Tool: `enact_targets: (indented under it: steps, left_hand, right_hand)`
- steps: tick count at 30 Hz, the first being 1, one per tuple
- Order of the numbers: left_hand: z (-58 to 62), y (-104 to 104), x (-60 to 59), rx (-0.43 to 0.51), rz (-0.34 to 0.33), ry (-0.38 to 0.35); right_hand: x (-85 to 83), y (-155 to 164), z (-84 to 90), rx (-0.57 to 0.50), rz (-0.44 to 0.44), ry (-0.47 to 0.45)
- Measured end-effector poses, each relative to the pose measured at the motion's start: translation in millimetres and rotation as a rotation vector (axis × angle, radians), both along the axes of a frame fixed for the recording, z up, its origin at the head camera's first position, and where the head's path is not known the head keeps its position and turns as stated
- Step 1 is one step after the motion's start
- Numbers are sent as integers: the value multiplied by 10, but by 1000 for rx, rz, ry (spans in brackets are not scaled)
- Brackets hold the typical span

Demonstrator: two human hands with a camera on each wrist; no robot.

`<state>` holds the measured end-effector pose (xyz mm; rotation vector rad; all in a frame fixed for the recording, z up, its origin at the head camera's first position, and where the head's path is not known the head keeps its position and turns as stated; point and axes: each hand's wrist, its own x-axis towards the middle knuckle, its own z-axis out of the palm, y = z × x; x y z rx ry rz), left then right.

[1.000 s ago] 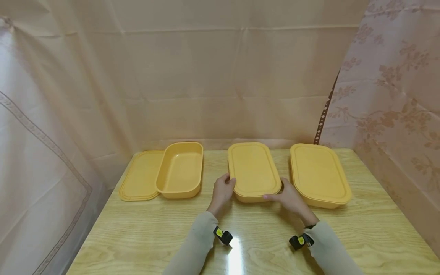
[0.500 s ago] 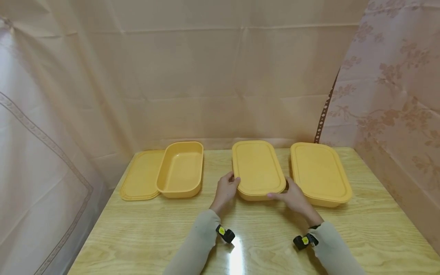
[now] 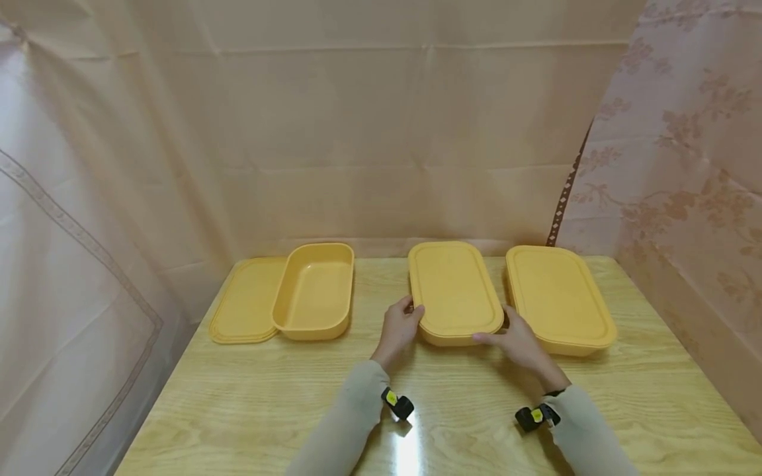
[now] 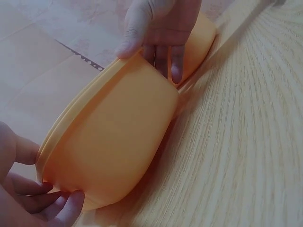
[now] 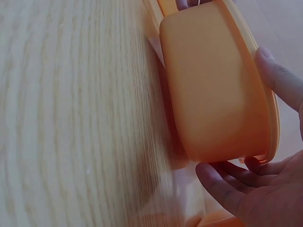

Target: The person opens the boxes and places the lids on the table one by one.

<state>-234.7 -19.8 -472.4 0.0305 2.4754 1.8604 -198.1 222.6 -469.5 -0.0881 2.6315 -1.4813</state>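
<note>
Close to the person, two sleeved arms reach out over the wooden table (image 3: 250, 410). The left hand (image 3: 400, 328) and the right hand (image 3: 516, 338) are apart, one on each side of the middle box (image 3: 455, 294). Both hands hold its near corners: each thumb lies on the lid's rim and the fingers curl under the side of the box. The wrist views show the same grip, with fingertips (image 4: 71, 204) tucked under the box and the other fingertips (image 5: 213, 177) under its far side.

The middle box sits in the middle of the table, toward the back edge, with its lid on. It looks a little tipped or lifted at the near end, but I cannot tell for sure.

Just beside it on the right is another box (image 3: 559, 301), also with its lid on. On the left is an open box (image 3: 314, 292), and its loose lid (image 3: 245, 301) lies flat next to it near the back left corner.

So one box looks already opened. Two boxes are closed, and the middle one seems to be next.
</note>
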Motion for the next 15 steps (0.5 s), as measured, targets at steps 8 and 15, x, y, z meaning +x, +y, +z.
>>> enact_targets:
  steps: [8, 15]
  left_hand:
    - [0, 79, 5, -15, 18, 10]
    - [-21, 152, 18, -23, 2, 22]
  right_hand:
    - [-12, 91, -9, -8, -4, -5]
    - [-9, 172, -11, -2, -2, 1]
